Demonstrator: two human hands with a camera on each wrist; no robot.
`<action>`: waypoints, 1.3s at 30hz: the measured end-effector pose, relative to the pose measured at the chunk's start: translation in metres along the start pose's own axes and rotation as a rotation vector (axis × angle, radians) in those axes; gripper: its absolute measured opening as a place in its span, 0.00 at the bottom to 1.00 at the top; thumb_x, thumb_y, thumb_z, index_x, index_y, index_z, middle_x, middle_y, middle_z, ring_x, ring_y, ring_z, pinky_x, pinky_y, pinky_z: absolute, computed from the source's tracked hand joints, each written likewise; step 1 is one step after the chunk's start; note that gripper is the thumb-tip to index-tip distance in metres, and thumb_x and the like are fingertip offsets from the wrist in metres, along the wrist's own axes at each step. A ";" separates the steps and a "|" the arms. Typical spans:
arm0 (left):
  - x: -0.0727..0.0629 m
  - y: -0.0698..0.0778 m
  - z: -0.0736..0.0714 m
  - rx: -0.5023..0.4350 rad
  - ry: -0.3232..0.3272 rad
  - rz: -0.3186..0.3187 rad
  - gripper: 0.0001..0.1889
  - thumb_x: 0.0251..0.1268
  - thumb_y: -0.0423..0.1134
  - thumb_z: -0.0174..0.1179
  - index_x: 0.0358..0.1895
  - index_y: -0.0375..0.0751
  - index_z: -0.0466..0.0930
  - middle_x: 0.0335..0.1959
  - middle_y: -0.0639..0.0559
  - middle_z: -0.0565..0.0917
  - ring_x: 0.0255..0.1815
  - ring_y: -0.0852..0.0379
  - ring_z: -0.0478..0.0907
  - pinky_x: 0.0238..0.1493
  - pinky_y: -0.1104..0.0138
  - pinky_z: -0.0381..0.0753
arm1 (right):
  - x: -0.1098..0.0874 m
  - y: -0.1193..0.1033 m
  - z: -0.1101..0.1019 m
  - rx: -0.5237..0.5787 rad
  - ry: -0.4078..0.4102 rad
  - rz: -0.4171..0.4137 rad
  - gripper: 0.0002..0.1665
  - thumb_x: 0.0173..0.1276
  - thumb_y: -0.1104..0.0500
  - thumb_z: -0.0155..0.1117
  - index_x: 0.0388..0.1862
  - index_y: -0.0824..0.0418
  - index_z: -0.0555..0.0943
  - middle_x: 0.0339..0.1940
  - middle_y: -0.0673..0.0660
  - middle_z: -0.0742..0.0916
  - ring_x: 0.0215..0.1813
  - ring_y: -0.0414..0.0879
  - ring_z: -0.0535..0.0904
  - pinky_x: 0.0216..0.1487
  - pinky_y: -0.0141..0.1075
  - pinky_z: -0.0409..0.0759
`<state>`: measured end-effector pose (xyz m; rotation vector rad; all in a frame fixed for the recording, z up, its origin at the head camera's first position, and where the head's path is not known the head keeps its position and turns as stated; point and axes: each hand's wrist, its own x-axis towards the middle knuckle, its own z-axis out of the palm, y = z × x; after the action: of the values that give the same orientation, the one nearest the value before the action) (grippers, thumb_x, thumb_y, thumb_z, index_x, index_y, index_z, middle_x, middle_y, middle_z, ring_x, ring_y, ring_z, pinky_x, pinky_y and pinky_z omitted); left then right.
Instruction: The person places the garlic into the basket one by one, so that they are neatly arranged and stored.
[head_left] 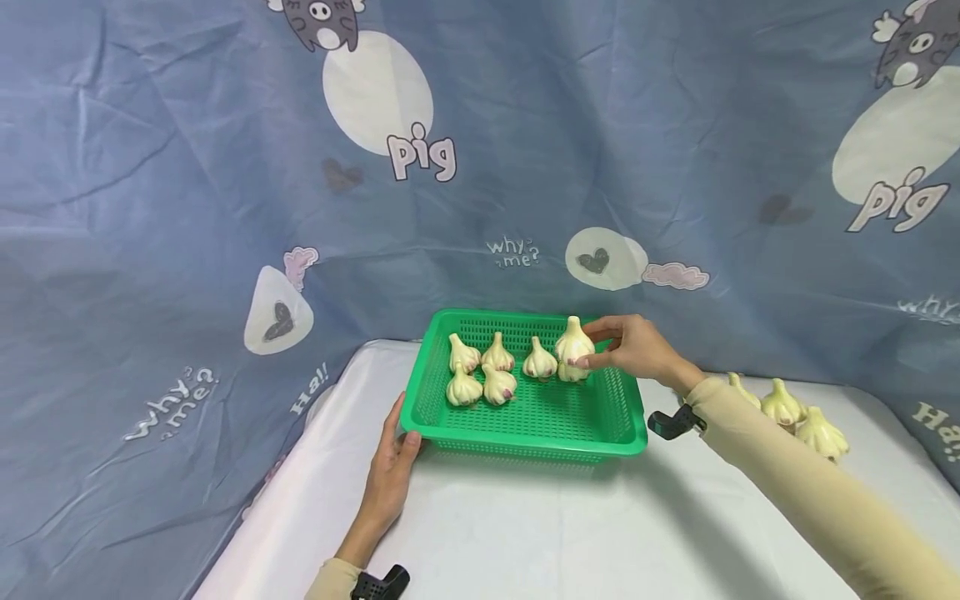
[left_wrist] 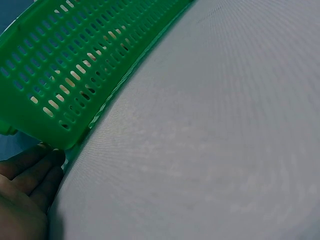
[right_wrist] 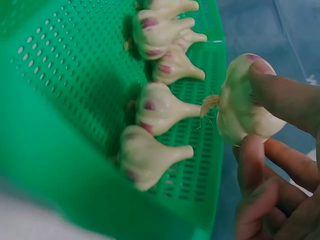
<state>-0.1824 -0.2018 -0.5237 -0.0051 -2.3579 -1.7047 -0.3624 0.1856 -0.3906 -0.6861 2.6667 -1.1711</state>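
A garlic bulb (head_left: 574, 340) with a pale neck is pinched between the thumb and fingers of my right hand (head_left: 633, 348). It is held above the right back part of a green plastic basket (head_left: 517, 440), over another bulb that it partly hides. Inside the basket several garlic bulbs (head_left: 463, 388) stand in a cluster at the left, and a single bulb (head_left: 539, 360) sits near the middle. In the right wrist view the held bulb (right_wrist: 245, 107) shows its dry roots. My left hand (head_left: 392, 467) touches the basket's front left corner, fingers fairly straight.
More garlic bulbs (head_left: 821, 433) lie on the white table cover (head_left: 525, 533) to the right, partly behind my right forearm. A blue printed cloth (head_left: 480, 208) hangs directly behind the basket.
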 end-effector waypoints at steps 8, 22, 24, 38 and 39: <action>0.001 0.000 0.000 0.002 0.000 0.003 0.34 0.88 0.44 0.48 0.88 0.66 0.47 0.88 0.49 0.56 0.83 0.37 0.63 0.81 0.36 0.59 | 0.014 -0.006 0.021 0.043 -0.077 -0.009 0.38 0.67 0.52 0.81 0.72 0.64 0.80 0.64 0.67 0.86 0.56 0.60 0.89 0.53 0.45 0.89; 0.002 -0.002 0.001 -0.016 -0.006 -0.002 0.33 0.89 0.44 0.47 0.87 0.72 0.47 0.88 0.52 0.56 0.84 0.40 0.61 0.82 0.38 0.57 | 0.031 0.006 0.049 -0.020 -0.189 -0.037 0.37 0.65 0.56 0.82 0.69 0.70 0.80 0.62 0.69 0.87 0.57 0.63 0.88 0.55 0.46 0.89; 0.002 -0.001 0.001 -0.019 -0.009 -0.003 0.33 0.89 0.44 0.47 0.87 0.72 0.47 0.88 0.52 0.55 0.85 0.40 0.59 0.83 0.37 0.55 | 0.031 0.009 0.052 -0.035 -0.207 -0.031 0.37 0.65 0.56 0.82 0.69 0.70 0.80 0.62 0.69 0.87 0.57 0.62 0.88 0.55 0.46 0.89; 0.001 -0.004 0.002 -0.006 -0.005 0.019 0.34 0.89 0.41 0.47 0.87 0.68 0.48 0.87 0.51 0.57 0.83 0.43 0.64 0.82 0.39 0.58 | 0.038 0.019 0.076 -0.098 -0.249 -0.098 0.34 0.59 0.53 0.87 0.62 0.63 0.86 0.56 0.60 0.92 0.48 0.51 0.91 0.54 0.48 0.89; 0.002 -0.004 0.001 0.001 -0.004 0.026 0.33 0.89 0.41 0.47 0.87 0.67 0.48 0.87 0.50 0.57 0.82 0.42 0.65 0.81 0.38 0.59 | 0.039 0.019 0.076 -0.104 -0.247 -0.101 0.34 0.58 0.53 0.87 0.62 0.63 0.87 0.56 0.60 0.92 0.47 0.49 0.91 0.54 0.48 0.89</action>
<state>-0.1849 -0.2022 -0.5277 -0.0390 -2.3503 -1.6933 -0.3794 0.1286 -0.4551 -0.9271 2.5232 -0.9072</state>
